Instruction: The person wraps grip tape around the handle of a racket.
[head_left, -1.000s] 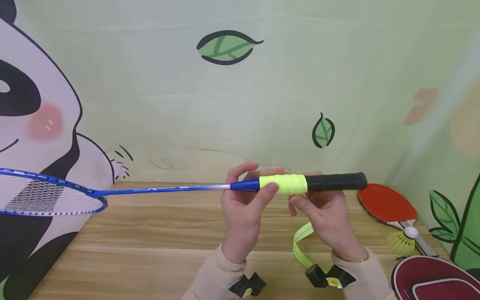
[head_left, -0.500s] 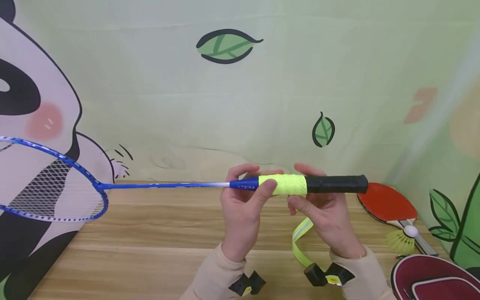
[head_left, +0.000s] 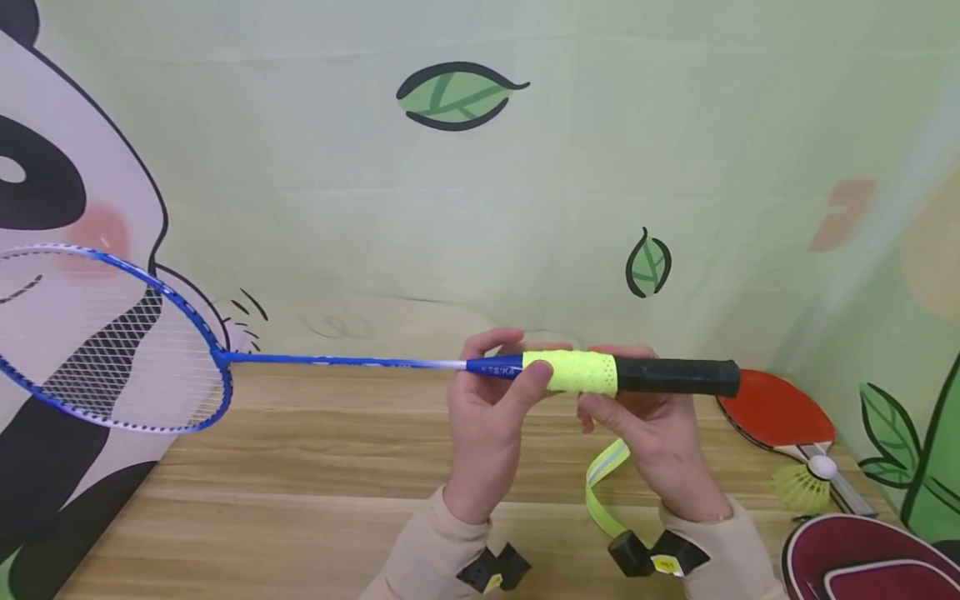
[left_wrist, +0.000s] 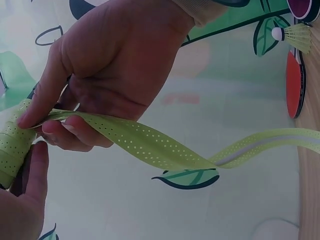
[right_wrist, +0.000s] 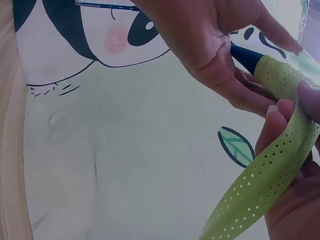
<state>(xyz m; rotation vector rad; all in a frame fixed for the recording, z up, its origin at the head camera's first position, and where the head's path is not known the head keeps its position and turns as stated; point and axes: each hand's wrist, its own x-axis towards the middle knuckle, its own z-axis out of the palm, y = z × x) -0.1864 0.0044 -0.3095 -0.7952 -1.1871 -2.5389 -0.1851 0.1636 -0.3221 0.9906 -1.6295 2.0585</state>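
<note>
Level across the middle of the head view, a blue-and-white badminton racket [head_left: 352, 362] with a black handle is held above the wooden bench [head_left: 300, 450]. At centre, the left hand [head_left: 487, 429], fingers curled, grips it where perforated fluorescent-yellow tape [head_left: 576, 372] is wound; right of centre, the right hand [head_left: 662, 437] pinches the tape's hanging strip between thumb and fingers.

A blue and white racket [head_left: 345, 361] is up almost level, round head [head_left: 112, 350] at nine o'clock, black handle [head_left: 678, 377] at three. Bright yellow tape [head_left: 573, 371] with tiny holes wraps part of it; a loose strip hangs toward six.
</note>
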